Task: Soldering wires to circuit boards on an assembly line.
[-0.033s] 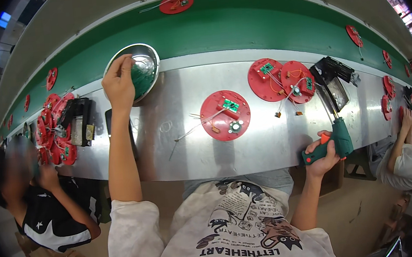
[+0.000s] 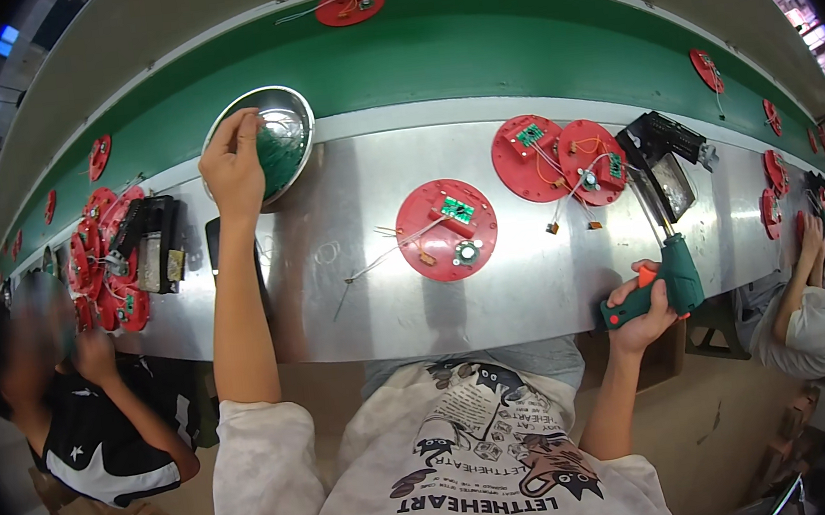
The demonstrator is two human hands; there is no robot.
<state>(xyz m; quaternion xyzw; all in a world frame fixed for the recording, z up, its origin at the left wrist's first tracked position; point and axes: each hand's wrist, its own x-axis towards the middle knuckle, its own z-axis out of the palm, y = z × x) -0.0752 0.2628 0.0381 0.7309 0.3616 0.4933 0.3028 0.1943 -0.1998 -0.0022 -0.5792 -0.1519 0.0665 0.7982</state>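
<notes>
My left hand [image 2: 234, 171] is over the near left side of a round metal bowl [image 2: 303, 96], thumb and fingertips pinched together inside its rim. Thin green pieces [image 2: 281, 156] lie heaped in the bowl; whether any sit in the pinch is too small to tell. A green soldering gun [image 2: 678, 275] with an orange trigger is gripped in my right hand [image 2: 643, 319] near the front edge of the bench. Its metal tip points away, toward a black stand [image 2: 657, 146]. Between my hands lies a red disc [image 2: 417, 207] carrying a green circuit board and loose wires.
Two more red discs [image 2: 514, 171] overlap beside the black stand. On the left, several red discs [image 2: 87, 267] are piled against another black stand [image 2: 160, 249]. A dark flat object [image 2: 217, 248] is partly behind my left forearm. Discs ride the green belt [image 2: 510, 41]. Co-workers sit on both sides.
</notes>
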